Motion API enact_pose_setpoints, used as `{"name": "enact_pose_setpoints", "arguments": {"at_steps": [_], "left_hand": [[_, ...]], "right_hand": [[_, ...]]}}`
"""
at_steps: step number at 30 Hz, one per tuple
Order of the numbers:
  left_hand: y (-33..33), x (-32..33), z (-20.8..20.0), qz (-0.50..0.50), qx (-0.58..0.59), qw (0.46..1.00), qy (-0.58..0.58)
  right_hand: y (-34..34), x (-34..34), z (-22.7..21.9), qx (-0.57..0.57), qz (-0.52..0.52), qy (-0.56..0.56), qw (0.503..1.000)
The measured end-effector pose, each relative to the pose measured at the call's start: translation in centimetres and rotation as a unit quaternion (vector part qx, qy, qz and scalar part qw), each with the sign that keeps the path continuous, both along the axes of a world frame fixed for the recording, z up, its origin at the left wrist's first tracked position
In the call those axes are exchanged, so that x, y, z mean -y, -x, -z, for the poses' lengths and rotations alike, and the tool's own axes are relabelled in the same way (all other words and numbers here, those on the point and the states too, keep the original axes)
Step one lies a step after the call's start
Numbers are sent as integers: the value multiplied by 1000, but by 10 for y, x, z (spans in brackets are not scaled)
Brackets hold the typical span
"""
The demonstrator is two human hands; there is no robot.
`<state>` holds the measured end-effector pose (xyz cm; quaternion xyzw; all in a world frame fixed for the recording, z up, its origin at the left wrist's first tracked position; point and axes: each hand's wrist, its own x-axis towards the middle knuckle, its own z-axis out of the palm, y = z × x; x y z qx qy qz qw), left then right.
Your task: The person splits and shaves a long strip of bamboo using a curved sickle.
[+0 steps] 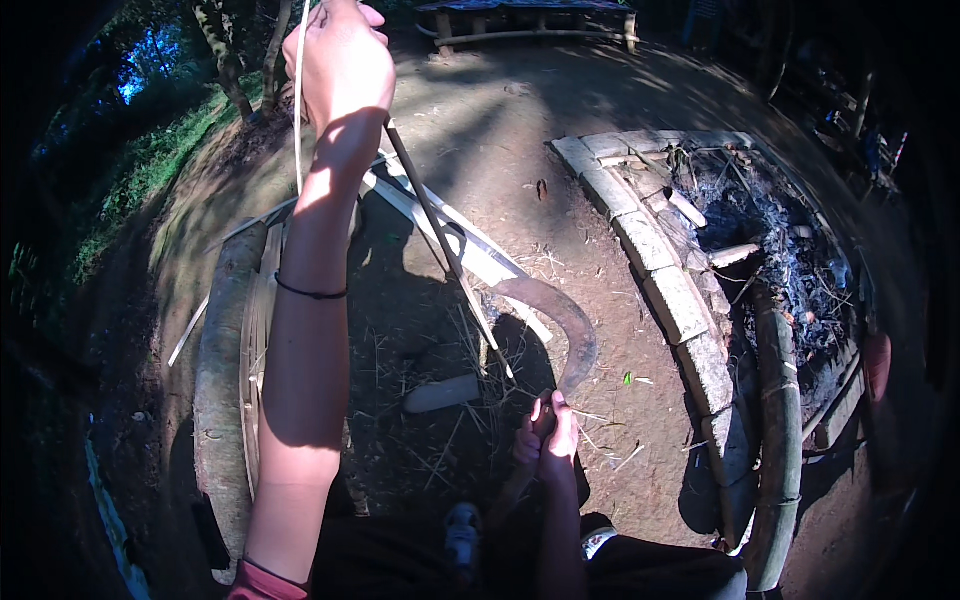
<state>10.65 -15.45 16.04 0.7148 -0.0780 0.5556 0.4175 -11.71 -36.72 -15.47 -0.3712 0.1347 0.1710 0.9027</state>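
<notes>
My left hand [345, 60] is raised high at the top, its fingers closed on a thin pale strip [299, 110] that looks like split bamboo or wood. The strip hangs down beside the wrist; its upper end runs out of the picture. Low in the middle, my right hand [556, 440] is wrapped round the handle of a sickle [575, 330]. The curved, dark blade arcs up and to the left over the ground. Past the blade's tip lie pale split pieces [480, 258] and a long dark stick [428, 205], whose upper end my left forearm partly hides.
To the right, a fire pit [780, 240] with ash and charred wood has a brick border [665, 295]; a bamboo pole [775, 450] lies along it. A thick log [225, 400] lies at left. A short wood block [442, 394] sits among shavings. A low bench [530, 22] stands far back.
</notes>
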Motion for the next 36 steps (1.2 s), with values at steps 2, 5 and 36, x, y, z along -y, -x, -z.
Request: {"name": "enact_pose_setpoints", "arguments": {"at_steps": [2, 5, 36], "left_hand": [[-3, 1, -2, 19, -4, 1000, -7], [-6, 4, -4, 33, -3, 999, -11], [2, 23, 7, 82, 57, 995, 19]], "right_hand": [[-1, -4, -3, 23, 23, 40, 999], [-4, -10, -13, 98, 59, 52, 992], [-24, -70, 12, 136, 66, 454, 878]]}}
